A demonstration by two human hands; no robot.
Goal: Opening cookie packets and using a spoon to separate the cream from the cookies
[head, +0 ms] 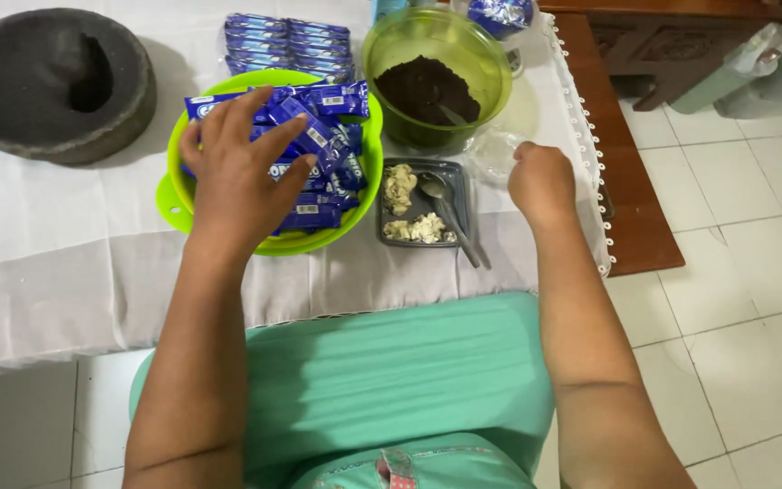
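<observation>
White cloth covers the surface (65, 226), with pale floor tiles showing to the right. Blue snack packets (319, 136) are heaped in a lime-green bowl (368, 172) at the near middle of the surface, directly under the left hand (237, 177). That hand lies palm down with its fingers spread, resting on top of the packets. Just right of the bowl sits a small grey tray (454, 172) with pale lumps and a spoon (450, 217). The right hand (540, 181) is just right of the tray, curled into a loose fist; whether it pinches anything cannot be told. Behind the tray stands a clear green bowl (491, 63) holding dark crumbs. More blue packets (287, 41) lie flat behind the lime bowl, and a grey stone mortar (11, 81) sits far left.
</observation>
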